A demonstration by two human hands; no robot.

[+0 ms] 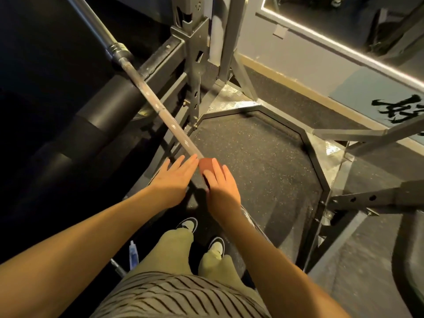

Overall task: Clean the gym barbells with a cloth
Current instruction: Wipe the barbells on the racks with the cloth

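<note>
Rust-red cloth point(205, 165) covers the near end of the barbell point(146, 88), pressed by the right hand point(221, 187) with straight fingers; the left hand point(173, 177) hovers just beside it, fingers released.

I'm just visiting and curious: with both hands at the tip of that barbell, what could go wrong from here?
1. The right hand lies flat over the cloth at the very end of the barbell, so the cloth might slip off and drop.
2. A blue bottle shows low beside the left leg; a step might knock it.
3. The left hand is open beside the barbell, not gripping it, so a hard push might shift it.
</note>
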